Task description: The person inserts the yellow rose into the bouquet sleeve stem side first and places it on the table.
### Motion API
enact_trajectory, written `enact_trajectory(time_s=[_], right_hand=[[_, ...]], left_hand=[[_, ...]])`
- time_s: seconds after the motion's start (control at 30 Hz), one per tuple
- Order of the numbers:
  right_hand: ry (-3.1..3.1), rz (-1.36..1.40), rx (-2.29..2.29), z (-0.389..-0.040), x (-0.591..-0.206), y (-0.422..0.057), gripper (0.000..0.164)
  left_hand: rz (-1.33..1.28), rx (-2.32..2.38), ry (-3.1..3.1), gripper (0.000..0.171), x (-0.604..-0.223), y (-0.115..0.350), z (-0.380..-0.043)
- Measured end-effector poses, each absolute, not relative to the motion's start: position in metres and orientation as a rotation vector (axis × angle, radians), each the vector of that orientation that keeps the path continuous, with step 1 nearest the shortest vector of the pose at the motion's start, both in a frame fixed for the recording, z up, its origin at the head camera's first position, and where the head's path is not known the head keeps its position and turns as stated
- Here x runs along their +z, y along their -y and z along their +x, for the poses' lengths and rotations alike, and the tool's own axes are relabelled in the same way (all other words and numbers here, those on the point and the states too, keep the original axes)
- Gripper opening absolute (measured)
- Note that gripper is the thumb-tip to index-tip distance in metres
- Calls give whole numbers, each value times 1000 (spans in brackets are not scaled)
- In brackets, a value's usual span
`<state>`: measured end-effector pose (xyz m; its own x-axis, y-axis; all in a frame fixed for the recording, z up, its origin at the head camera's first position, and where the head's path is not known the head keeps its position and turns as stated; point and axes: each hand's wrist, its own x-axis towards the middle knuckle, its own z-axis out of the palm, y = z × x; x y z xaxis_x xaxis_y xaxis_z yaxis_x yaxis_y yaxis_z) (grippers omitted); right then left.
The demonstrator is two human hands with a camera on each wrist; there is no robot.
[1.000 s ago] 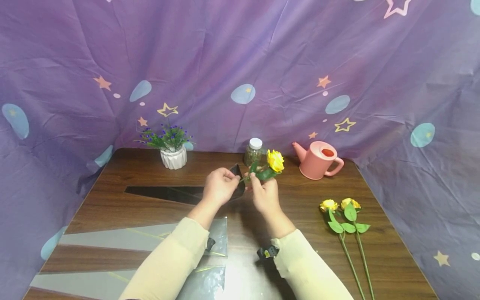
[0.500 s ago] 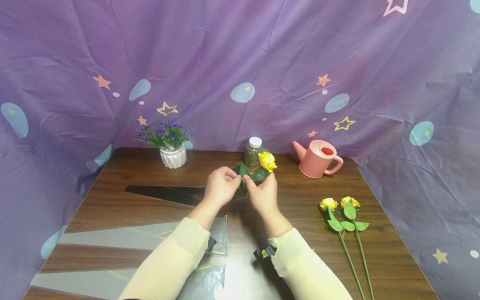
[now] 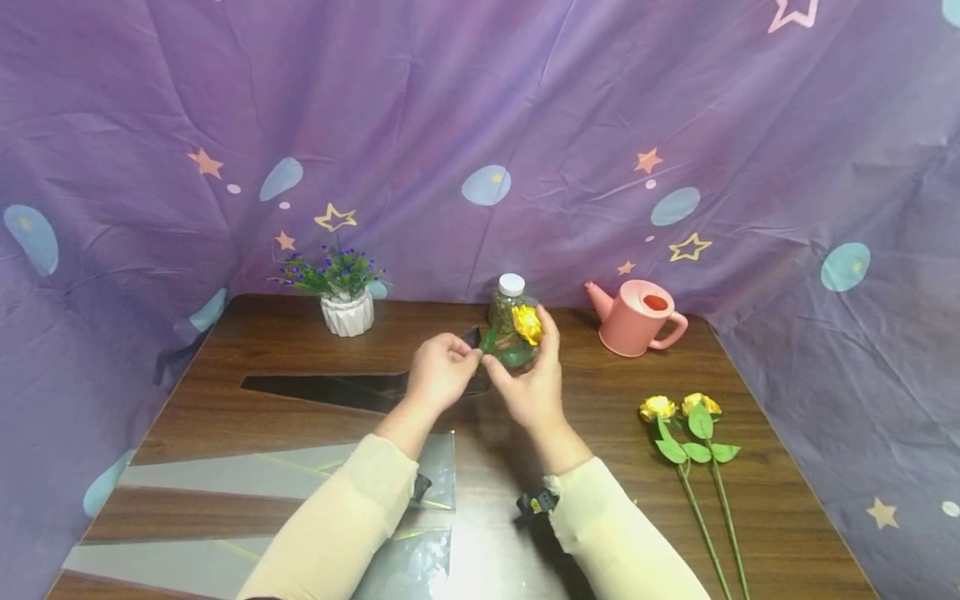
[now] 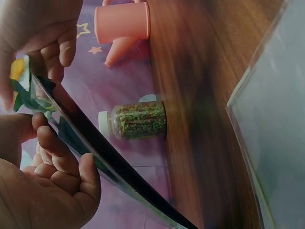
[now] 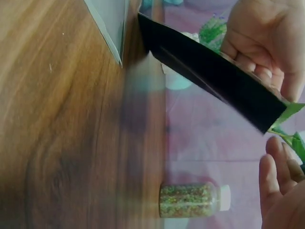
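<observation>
A long tapered black flower sleeve (image 3: 322, 387) lies crosswise in front of me, its narrow end pointing left. My left hand (image 3: 438, 372) pinches at its wide mouth, thumb and forefinger together where the green stem comes out. Just right of them is the yellow rose (image 3: 527, 324) with its dark green leaves (image 3: 514, 357). My right hand (image 3: 534, 396) cups loosely around the bloom, forefinger raised along its right side and thumb near the stem. In the right wrist view the sleeve (image 5: 214, 71) slants from the left hand (image 5: 267, 43), and the right fingers (image 5: 269, 164) reach toward the leaves.
Two more yellow roses (image 3: 697, 454) lie at the right. Two clear tapered sleeves (image 3: 247, 475) are spread at the front left. Along the back stand a white pot (image 3: 348, 314) of purple flowers, a white-capped jar (image 3: 512, 287) of granules and a pink watering can (image 3: 633, 325).
The rose has moved left and slightly down, closer to the sleeve's mouth. My right forefinger has come up beside the bloom. My left hand has stayed almost in place.
</observation>
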<state>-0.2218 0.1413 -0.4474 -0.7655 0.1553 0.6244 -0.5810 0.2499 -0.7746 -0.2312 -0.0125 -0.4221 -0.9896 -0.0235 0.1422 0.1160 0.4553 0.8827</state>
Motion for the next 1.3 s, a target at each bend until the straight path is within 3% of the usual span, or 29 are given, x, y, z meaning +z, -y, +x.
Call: enact_trajectory(time_s=[0.17, 0.43, 1.3], right_hand=[[1865, 430, 1782, -222, -446, -146, 72], [1979, 366, 1597, -219, -446, -148, 58], [2124, 379, 1406, -207, -456, -139, 50]], left_hand=[[-76, -1588, 2559, 17, -420, 13, -233], [-103, -1600, 2536, 17, -418, 11, -232], [-100, -1610, 2502, 16, -407, 9, -235]])
